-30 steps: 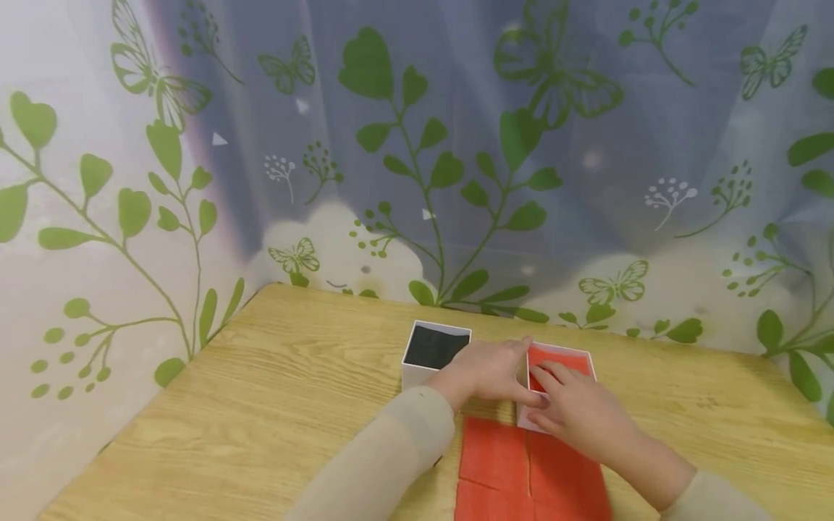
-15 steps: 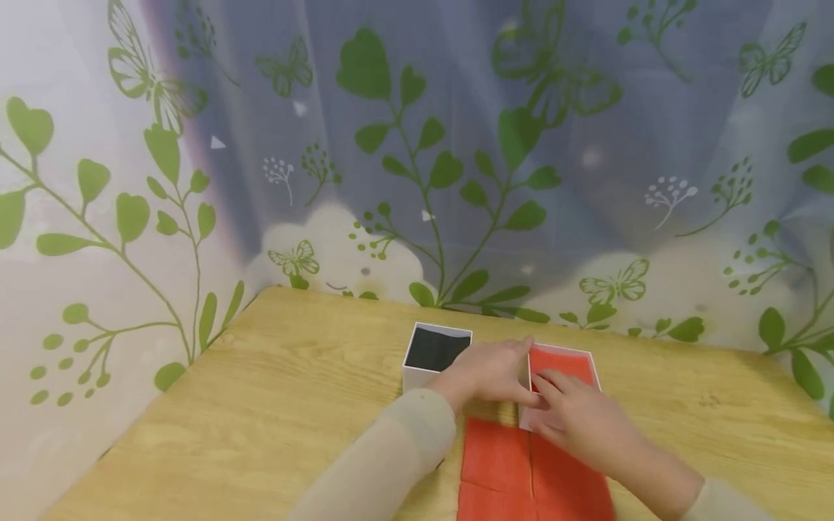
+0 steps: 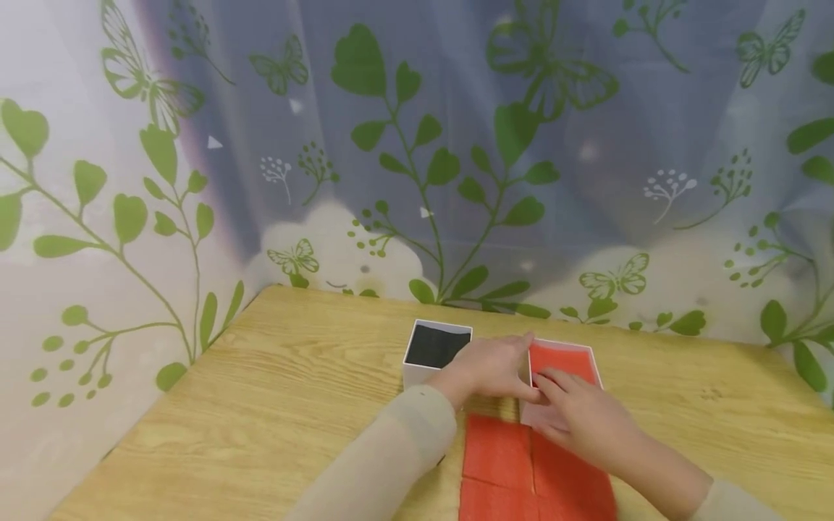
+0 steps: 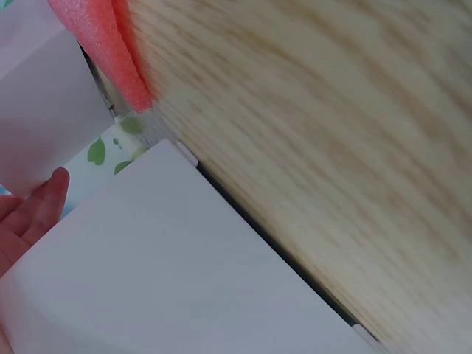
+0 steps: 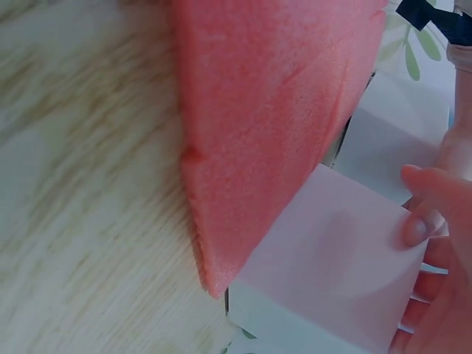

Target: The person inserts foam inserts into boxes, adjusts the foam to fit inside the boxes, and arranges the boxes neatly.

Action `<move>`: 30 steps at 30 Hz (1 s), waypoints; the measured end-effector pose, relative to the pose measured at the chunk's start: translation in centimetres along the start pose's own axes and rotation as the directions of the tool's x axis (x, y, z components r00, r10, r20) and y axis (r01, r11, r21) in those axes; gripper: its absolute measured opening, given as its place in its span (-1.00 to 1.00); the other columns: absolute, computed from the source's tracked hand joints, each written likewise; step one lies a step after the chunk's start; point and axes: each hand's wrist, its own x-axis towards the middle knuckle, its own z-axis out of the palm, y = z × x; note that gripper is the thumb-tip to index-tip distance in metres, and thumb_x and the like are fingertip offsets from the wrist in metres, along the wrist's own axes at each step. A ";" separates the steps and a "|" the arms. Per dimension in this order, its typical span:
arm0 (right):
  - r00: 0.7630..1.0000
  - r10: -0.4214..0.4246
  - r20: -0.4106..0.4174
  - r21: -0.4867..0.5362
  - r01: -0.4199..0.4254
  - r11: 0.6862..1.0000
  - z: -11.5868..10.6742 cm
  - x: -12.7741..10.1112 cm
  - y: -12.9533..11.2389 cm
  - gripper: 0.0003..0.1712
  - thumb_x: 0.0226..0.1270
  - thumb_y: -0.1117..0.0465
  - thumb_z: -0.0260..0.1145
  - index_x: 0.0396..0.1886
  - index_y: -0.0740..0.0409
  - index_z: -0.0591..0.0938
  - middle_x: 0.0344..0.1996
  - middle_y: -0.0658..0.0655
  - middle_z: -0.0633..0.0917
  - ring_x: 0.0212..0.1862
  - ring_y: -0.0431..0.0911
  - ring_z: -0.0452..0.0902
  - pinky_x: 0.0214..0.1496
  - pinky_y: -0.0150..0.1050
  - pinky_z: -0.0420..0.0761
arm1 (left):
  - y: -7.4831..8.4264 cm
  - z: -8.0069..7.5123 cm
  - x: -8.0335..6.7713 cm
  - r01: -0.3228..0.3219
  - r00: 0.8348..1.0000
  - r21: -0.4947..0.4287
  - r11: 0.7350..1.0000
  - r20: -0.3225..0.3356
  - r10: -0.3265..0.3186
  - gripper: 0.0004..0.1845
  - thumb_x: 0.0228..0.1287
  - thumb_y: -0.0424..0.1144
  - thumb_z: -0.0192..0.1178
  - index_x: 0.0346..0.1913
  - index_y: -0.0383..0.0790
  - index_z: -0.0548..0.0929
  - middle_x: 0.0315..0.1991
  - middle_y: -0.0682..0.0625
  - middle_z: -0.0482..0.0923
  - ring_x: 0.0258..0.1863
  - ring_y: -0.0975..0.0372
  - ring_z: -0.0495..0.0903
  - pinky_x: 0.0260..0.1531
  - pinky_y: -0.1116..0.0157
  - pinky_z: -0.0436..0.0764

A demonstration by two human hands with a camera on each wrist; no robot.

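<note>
Left hand (image 3: 490,370): curled around small white cardboard box (image 3: 560,383), steadying it.
Right hand (image 3: 582,414): fingers flat, pressing red foam lining (image 3: 562,359) inside.
Technique: press evenly, box braced.

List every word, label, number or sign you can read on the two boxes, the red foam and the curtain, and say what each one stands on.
None: no readable text appears in any view.
White box with the red lining: plain walls, no label.
White box with the black lining: plain, no label.
Red foam sheets: bare.
Curtain: only printed green leaves and butterflies, no lettering.
</note>
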 end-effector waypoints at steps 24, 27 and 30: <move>0.994 -0.019 -0.112 0.082 0.028 0.996 -0.9 -1.1 -0.6 -0.49 0.00 0.12 0.47 -0.02 0.17 0.60 -0.07 0.10 0.59 -0.11 -0.02 0.57 -0.16 -0.07 0.58 | 0.1 0.0 0.0 -0.001 1.000 -0.009 1.000 0.003 0.001 0.08 -0.06 0.43 0.15 0.47 -0.01 0.03 0.35 0.18 0.21 0.22 0.35 0.34 -0.01 0.33 0.46; 0.991 -0.033 -0.126 0.060 0.041 0.997 -0.9 -1.5 -0.6 -0.48 -0.02 0.12 0.48 -0.03 0.20 0.61 -0.07 0.11 0.59 -0.08 0.01 0.56 -0.12 -0.04 0.57 | 0.1 0.1 0.0 0.006 1.000 -0.005 1.000 0.001 -0.006 0.09 -0.09 0.45 0.15 0.47 0.02 0.02 0.35 0.20 0.22 0.22 0.35 0.33 0.00 0.33 0.45; 0.987 -0.051 -0.151 0.056 0.060 0.997 -1.0 -1.7 -0.7 -0.48 -0.05 0.13 0.50 -0.03 0.16 0.61 -0.08 0.07 0.56 -0.13 -0.05 0.56 -0.16 -0.10 0.58 | 0.0 0.0 -0.1 0.010 1.000 0.001 1.000 0.000 -0.010 0.09 -0.09 0.47 0.13 0.47 0.03 0.03 0.35 0.20 0.22 0.23 0.35 0.33 -0.01 0.33 0.45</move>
